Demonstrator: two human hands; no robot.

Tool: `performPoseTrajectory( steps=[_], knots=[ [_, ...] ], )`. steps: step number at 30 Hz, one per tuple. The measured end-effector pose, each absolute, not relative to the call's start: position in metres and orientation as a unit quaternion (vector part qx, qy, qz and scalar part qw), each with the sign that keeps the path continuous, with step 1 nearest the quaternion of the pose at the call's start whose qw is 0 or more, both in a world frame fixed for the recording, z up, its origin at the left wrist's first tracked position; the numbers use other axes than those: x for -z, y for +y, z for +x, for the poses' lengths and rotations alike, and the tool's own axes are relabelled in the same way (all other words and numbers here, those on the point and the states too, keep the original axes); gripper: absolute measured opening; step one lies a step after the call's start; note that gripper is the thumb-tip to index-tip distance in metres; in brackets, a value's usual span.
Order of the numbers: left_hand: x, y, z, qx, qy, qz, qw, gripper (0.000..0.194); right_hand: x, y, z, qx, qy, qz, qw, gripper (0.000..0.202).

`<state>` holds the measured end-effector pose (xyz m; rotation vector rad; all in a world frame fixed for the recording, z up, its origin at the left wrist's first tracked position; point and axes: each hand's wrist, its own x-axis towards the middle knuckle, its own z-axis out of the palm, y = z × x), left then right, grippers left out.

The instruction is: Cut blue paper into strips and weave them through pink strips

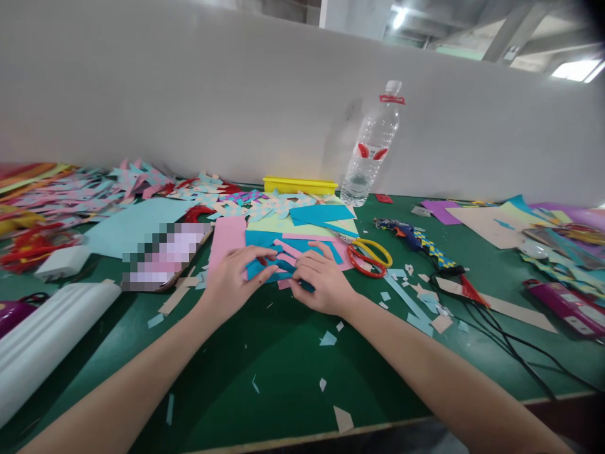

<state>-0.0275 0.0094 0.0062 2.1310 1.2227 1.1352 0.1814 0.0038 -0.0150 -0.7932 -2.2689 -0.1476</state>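
Blue and pink paper strips (285,258) are held between my two hands, over blue and pink sheets at the middle of the green table. My left hand (240,277) pinches their left end between thumb and fingers. On the right end, the bent fingers of my right hand (319,277) are closed on the strips. Part of the strips is hidden behind the fingers. Scissors with red and yellow handles (373,255) lie just right of my right hand, their blades resting on the paper. Under and behind the hands is a pink sheet (227,236).
A clear bottle (371,151) leans against the grey partition (189,94). A phone (172,255) and a white roll (57,334) are at the left. A glue gun (406,233), black cables and a purple box (567,306) occupy the right. Paper scraps are scattered around.
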Motion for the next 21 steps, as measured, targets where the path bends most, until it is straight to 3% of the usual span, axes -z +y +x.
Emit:
performPoseTrajectory(
  steps=[6,21],
  knots=[
    [-0.001,0.013,-0.028,-0.415,0.438,0.766,0.221,0.015,0.014,0.002,0.18,0.071,-0.891,-0.29,0.342,0.014],
    [0.004,0.02,-0.036,-0.39,0.504,0.717,0.283,0.023,0.017,0.013,0.19,0.037,-0.876,-0.337,0.343,0.017]
  ],
)
